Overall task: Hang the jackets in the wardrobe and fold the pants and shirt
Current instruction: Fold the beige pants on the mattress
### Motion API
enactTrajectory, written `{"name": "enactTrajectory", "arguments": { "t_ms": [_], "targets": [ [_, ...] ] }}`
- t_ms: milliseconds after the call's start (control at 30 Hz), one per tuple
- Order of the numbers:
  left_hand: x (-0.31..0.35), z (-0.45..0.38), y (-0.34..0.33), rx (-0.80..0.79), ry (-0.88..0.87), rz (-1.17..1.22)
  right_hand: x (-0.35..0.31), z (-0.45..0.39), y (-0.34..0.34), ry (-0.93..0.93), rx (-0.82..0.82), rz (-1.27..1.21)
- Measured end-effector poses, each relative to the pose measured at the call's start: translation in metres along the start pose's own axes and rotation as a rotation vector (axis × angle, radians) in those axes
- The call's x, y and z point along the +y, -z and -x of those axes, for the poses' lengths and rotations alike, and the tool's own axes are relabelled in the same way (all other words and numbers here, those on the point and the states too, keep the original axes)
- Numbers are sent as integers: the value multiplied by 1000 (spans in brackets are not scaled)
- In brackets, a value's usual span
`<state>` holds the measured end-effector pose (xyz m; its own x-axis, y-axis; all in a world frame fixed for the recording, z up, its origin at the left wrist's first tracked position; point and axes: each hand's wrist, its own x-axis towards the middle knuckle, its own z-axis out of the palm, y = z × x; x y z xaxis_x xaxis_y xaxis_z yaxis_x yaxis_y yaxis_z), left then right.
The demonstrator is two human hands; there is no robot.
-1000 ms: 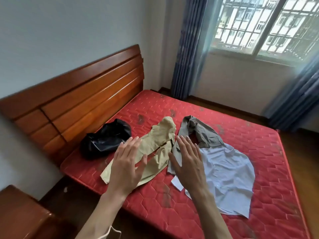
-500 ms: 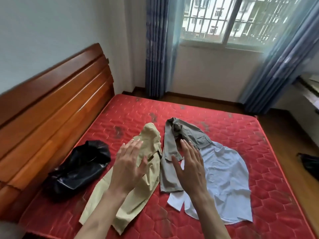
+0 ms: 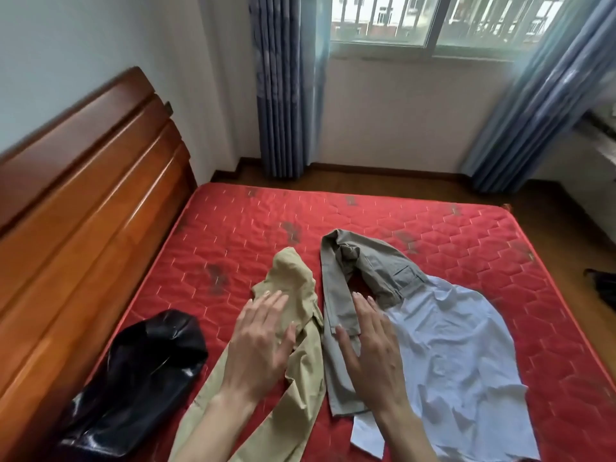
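The person's left hand (image 3: 260, 345) hides part of the crumpled khaki cotton pants (image 3: 293, 371), whose legs run off the near edge. The right hand (image 3: 373, 351) covers the seam where the grey-green pants (image 3: 336, 315) meet the pale blue shirt (image 3: 450, 355). A dark object (image 3: 605, 290) on the floor is cut off at the right edge.

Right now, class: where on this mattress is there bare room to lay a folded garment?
Bare mattress lies across the far end towards the window, beyond the khaki pants and grey pants. The near half is crowded: black jacket, both pants, white shirt.
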<state>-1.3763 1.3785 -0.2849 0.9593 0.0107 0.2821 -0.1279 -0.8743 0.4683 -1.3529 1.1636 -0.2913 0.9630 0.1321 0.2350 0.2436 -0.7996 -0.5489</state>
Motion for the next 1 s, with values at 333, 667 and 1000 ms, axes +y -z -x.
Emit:
{"name": "enactTrajectory", "arguments": {
  "t_ms": [333,667,1000],
  "targets": [
    [-94,-79,-153,-59,27,-6,95,-58,-138,-48,-53,-1],
    [-190,-99,-336,-104,106,-44,210,-121,-288,-95,-186,12],
    [-255,-156,-421,-193,101,-167,262,-211,-426,-439,-415,-375]
  ]
}}
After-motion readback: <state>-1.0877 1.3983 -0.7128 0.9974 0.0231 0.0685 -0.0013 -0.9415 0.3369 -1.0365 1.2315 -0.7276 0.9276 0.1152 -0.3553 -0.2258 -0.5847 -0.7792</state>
